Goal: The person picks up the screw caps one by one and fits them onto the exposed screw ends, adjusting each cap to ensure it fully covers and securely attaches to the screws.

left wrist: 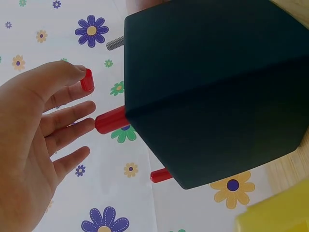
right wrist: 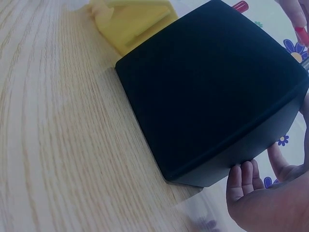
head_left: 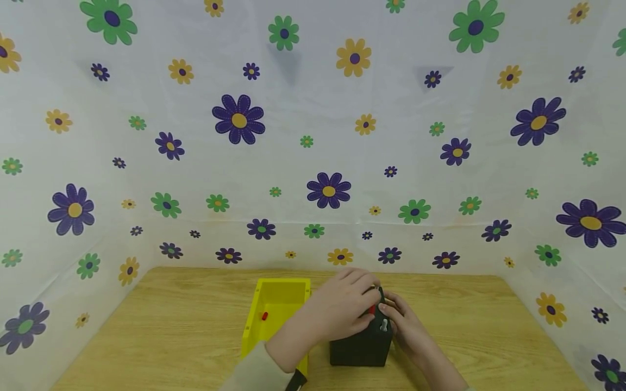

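Observation:
A black block (head_left: 359, 350) stands on the table, with metal threaded studs and red caps on its top. My left hand (head_left: 337, 307) reaches over the block, pinching a small red cap (left wrist: 87, 80) between thumb and index finger, its other fingers spread. In the left wrist view, a bare threaded stud (left wrist: 115, 44) is beside that cap, and a larger red cap (left wrist: 111, 120) and a thin red cap (left wrist: 161, 175) sit on the block. My right hand (head_left: 411, 331) holds the block's right side, fingertips (right wrist: 235, 181) against it. Another stud (head_left: 383, 325) shows near the right thumb.
A yellow bin (head_left: 283, 282) stands left of the block, with a small red piece (head_left: 264, 316) inside. The wooden table (head_left: 186, 326) is bounded at the back and sides by a white flower-printed cloth (head_left: 293, 163).

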Demonstrator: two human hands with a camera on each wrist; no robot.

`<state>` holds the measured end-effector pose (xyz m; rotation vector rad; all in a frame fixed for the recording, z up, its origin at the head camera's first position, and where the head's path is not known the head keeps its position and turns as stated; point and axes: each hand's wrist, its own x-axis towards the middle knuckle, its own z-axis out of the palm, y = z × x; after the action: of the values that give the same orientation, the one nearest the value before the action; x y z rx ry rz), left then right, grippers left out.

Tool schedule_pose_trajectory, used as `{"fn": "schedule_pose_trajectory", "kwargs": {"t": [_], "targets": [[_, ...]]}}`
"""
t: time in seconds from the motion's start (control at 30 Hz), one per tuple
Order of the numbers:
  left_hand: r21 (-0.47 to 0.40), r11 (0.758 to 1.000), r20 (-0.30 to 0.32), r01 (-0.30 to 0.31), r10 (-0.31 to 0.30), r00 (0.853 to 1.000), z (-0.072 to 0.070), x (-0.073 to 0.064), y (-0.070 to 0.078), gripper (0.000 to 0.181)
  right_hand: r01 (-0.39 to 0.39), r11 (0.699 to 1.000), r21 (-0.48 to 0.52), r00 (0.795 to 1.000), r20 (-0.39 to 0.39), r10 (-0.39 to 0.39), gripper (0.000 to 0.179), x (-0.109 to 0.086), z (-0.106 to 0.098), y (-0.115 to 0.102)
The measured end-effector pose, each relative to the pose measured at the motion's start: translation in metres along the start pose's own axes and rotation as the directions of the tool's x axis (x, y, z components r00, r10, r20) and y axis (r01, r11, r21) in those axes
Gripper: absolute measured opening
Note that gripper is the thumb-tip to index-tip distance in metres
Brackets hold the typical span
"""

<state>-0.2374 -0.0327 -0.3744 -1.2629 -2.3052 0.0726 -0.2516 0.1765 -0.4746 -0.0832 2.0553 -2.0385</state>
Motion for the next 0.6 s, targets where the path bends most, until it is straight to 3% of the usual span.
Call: {"fn": "schedule_pose_trajectory", "kwargs": {"t": [0.17, 0.6], "targets": [[0.009, 1.000, -0.009, -0.003, 0.003, 1.000, 0.0019, 0.0022, 0.0012, 0.024, 0.002, 1.000, 0.001, 1.000, -0.003, -0.002, 0.060, -0.0011, 0.0007, 0.0000], [0.038, 0.999, 0.040, -0.001, 0.000, 0.999, 0.0020, 0.0093, 0.0071, 0.028, 0.009, 1.000, 0.005, 1.000, 0.017, -0.009, 0.057, -0.0005, -0.0003, 0.0012]]}}
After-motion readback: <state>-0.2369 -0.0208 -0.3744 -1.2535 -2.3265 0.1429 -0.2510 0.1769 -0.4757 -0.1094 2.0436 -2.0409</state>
